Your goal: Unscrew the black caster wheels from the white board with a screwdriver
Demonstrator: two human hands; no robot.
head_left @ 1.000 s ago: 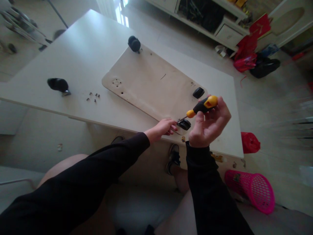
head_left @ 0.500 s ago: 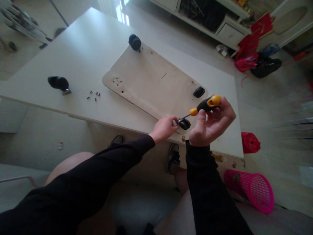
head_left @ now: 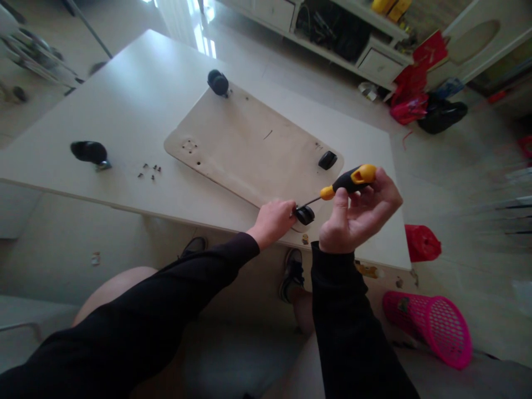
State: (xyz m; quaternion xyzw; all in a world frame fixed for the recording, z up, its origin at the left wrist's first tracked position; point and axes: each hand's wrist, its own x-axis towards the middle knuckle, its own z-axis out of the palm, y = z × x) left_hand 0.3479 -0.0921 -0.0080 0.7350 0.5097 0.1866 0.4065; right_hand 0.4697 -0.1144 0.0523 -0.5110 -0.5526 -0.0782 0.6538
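Head view: from where I'm standing, the pale board [head_left: 245,149] lies flat on the white table [head_left: 128,94], and both of the person's hands are at its near right corner. A black caster [head_left: 305,215] sits on that corner. The left hand [head_left: 275,220] is right beside it, fingers drawn together at the caster's base; I can't tell what, if anything, is pinched between the fingertips. The right hand [head_left: 361,213] is half curled, thumb and fingers around the yellow-and-black handle of a screwdriver [head_left: 348,180], just off the board's right end. Its shaft slants down over the board to the caster's base, ending by the left fingertips, though I can't make out what the tip rests on.

A second caster [head_left: 328,160] is on the board's far right corner, and a third caster [head_left: 218,82] stands at the far left one. Small screw holes [head_left: 189,146] ring a spot at the near left corner. Off the board's left end, a few dark screws [head_left: 153,177] lie scattered, and past them a loose caster [head_left: 89,152]. A pink basket [head_left: 449,332] lies on its side well apart from the board's right end.
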